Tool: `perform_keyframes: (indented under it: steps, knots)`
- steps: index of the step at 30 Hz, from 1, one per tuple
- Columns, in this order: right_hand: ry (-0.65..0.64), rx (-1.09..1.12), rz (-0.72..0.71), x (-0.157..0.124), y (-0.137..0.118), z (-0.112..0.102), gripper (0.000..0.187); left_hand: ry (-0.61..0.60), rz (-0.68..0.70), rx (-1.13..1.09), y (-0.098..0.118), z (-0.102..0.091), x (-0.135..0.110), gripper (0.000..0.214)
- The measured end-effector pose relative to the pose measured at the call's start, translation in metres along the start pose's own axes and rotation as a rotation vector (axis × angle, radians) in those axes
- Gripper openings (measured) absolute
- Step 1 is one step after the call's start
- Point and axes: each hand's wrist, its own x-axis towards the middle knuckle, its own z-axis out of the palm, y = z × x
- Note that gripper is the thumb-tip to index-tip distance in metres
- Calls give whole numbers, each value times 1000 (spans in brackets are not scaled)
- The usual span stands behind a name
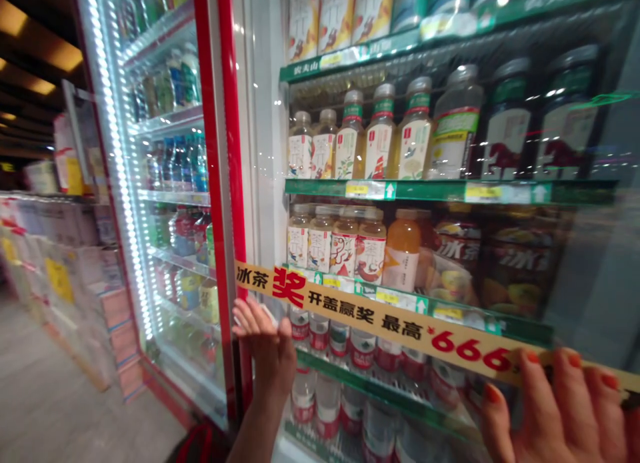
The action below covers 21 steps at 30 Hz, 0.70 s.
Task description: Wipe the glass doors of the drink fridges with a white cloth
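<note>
My right hand (555,409) sits at the lower right with its fingers curled over a yellow promotional strip (380,316) on a glass drinks-cooler door (500,116). The strip carries red and black Chinese print and "666". My left hand (265,343) is raised with its fingers apart, its fingertips just below the strip, next to the cooler's red door frame (223,149). Neither hand holds a bottle. Behind the glass, green shelves (445,191) carry rows of bottled teas and juices, and water bottles (327,399) stand low behind my hands.
A neighbouring glass-door cooler (170,196) with lit LED edging and stocked shelves stands to the left. Stacked cartons (60,276) line the aisle beyond it, above a pale floor (55,383). A red object (195,446) shows at the bottom edge.
</note>
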Motion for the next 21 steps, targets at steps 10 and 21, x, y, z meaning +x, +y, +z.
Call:
perform_keyframes:
  steps: [10, 21]
  knots:
    - [1, -60, -95, 1, 5, -3, 66, -167, 428, 32, 26, -7, -84, 81]
    - [-4, -67, -96, 0, 6, -3, 70, -173, 654, -39, 89, -3, -103, 87]
